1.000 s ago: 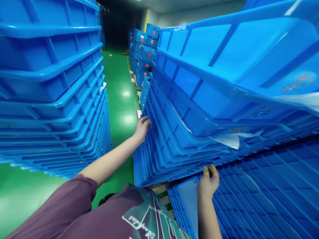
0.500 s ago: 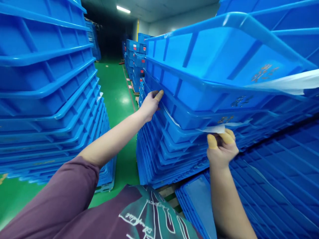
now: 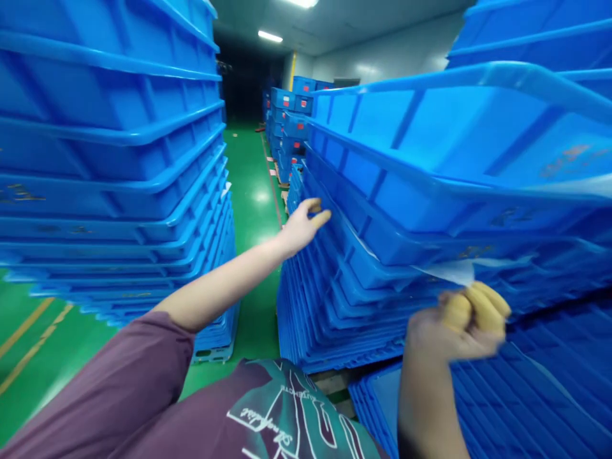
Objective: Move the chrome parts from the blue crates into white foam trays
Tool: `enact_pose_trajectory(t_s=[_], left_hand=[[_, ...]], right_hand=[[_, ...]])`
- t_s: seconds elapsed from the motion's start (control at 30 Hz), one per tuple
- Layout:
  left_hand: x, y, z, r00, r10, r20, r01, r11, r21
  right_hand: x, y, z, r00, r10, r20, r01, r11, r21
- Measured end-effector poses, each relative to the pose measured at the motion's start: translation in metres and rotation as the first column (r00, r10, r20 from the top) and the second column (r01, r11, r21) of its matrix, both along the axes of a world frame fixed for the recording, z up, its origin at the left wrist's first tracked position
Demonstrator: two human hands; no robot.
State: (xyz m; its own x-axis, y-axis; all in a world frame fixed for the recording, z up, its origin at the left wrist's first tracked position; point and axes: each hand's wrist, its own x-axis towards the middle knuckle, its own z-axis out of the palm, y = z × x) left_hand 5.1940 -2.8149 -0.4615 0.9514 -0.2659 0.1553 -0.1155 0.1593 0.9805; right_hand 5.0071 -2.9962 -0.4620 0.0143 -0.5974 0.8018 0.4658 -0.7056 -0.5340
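Our left hand (image 3: 306, 223) reaches to mid-frame, thumb and fingers parted; our right hand (image 3: 466, 322), lower right, blurs, fingers curled.

Purple short-sleeved shirt with a teal printed front panel (image 3: 268, 417): small pale capitals (image 3: 302, 395) across the chest seem to read "AUTEMCTE", though the middle letters are uncertain. Below them, white cursive lettering (image 3: 265, 426) is too stylised to read surely. Large white-outlined characters (image 3: 327, 427) beside it are partly hidden by folds.

Tall right-hand stack of blue ribbed plastic crates (image 3: 392, 191): orange-brown handwritten-looking marks (image 3: 571, 156) on the top crate, and darker marks (image 3: 474, 252) lower down, are illegible. Dark marks (image 3: 21, 191) on the left-hand stack of blue plastic crates (image 3: 119, 159) are also illegible. Small red and white rectangular labels (image 3: 303, 103) on distant blue crates (image 3: 296, 124) are too small to read.
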Motion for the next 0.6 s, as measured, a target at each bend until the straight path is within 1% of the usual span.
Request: enact_pose_trajectory(t_s=[0.03, 0.07, 0.1, 0.13, 0.17, 0.2, 0.23, 0.27, 0.3, 0.33, 0.37, 0.4, 0.43, 0.47, 0.5, 0.53, 0.57, 0.6], left_hand=[[-0.009, 0.013, -0.017, 1.000, -0.005, -0.011, 0.005, 1.000, 0.021], [-0.019, 0.029, -0.036, 0.998, -0.029, -0.056, 0.032, 0.998, 0.056], [-0.029, 0.046, -0.058, 0.986, -0.091, -0.143, 0.107, 0.988, 0.108], [-0.039, 0.066, -0.081, 0.952, -0.139, -0.273, 0.189, 0.967, 0.169], [-0.049, 0.088, -0.104, 0.900, -0.145, -0.412, 0.252, 0.943, 0.218], [-0.059, 0.112, -0.126, 0.854, -0.085, -0.513, 0.245, 0.936, 0.254], [-0.070, 0.136, -0.147, 0.817, 0.007, -0.577, 0.185, 0.944, 0.273], [-0.081, 0.161, -0.167, 0.779, 0.118, -0.616, 0.080, 0.955, 0.285], [-0.091, 0.186, -0.183, 0.719, 0.228, -0.656, -0.035, 0.955, 0.293], [-0.100, 0.211, -0.197, 0.609, 0.347, -0.713, -0.172, 0.935, 0.309], [-0.109, 0.236, -0.208, 0.452, 0.462, -0.763, -0.325, 0.882, 0.341], [-0.115, 0.259, -0.215, 0.302, 0.553, -0.776, -0.460, 0.798, 0.389], [-0.120, 0.282, -0.219, 0.216, 0.605, -0.766, -0.526, 0.733, 0.431], [-0.123, 0.303, -0.220, 0.156, 0.640, -0.752, -0.570, 0.680, 0.461], [-0.124, 0.323, -0.219, 0.124, 0.666, -0.736, -0.595, 0.643, 0.482], [-0.122, 0.341, -0.216, 0.107, 0.685, -0.720, -0.613, 0.616, 0.495], [-0.118, 0.357, -0.212, 0.089, 0.707, -0.702, -0.639, 0.581, 0.504], [-0.113, 0.373, -0.206, 0.081, 0.735, -0.673, -0.668, 0.542, 0.511]], right_hand=[[-0.012, 0.014, 0.001, 0.987, 0.128, 0.101, -0.135, 0.989, 0.067], [-0.024, 0.029, 0.001, 0.939, 0.337, 0.070, -0.343, 0.934, 0.099], [-0.033, 0.043, -0.001, 0.876, 0.483, 0.014, -0.482, 0.872, 0.087], [-0.039, 0.057, -0.004, 0.797, 0.600, -0.070, -0.596, 0.800, 0.075], [-0.041, 0.071, -0.009, 0.680, 0.709, -0.188, -0.709, 0.701, 0.079], [-0.037, 0.085, -0.014, 0.556, 0.783, -0.281, -0.790, 0.602, 0.117], [-0.030, 0.098, -0.021, 0.430, 0.834, -0.345, -0.839, 0.511, 0.189], [-0.018, 0.111, -0.028, 0.316, 0.873, -0.372, -0.856, 0.431, 0.285], [-0.004, 0.124, -0.036, 0.226, 0.904, -0.364, -0.843, 0.368, 0.393], [0.012, 0.138, -0.045, 0.154, 0.927, -0.341, -0.808, 0.317, 0.497], [0.027, 0.151, -0.055, 0.096, 0.944, -0.317, -0.762, 0.275, 0.587], [0.041, 0.164, -0.065, 0.036, 0.951, -0.306, -0.710, 0.240, 0.663], [0.055, 0.177, -0.076, -0.024, 0.952, -0.304, -0.657, 0.214, 0.723], [0.066, 0.191, -0.087, -0.081, 0.948, -0.307, -0.605, 0.198, 0.771], [0.076, 0.204, -0.097, -0.133, 0.941, -0.311, -0.555, 0.189, 0.810], [0.086, 0.218, -0.108, -0.170, 0.934, -0.314, -0.501, 0.192, 0.844], [0.094, 0.231, -0.118, -0.187, 0.930, -0.316, -0.443, 0.207, 0.872], [0.101, 0.244, -0.128, -0.188, 0.927, -0.324, -0.381, 0.235, 0.894]])
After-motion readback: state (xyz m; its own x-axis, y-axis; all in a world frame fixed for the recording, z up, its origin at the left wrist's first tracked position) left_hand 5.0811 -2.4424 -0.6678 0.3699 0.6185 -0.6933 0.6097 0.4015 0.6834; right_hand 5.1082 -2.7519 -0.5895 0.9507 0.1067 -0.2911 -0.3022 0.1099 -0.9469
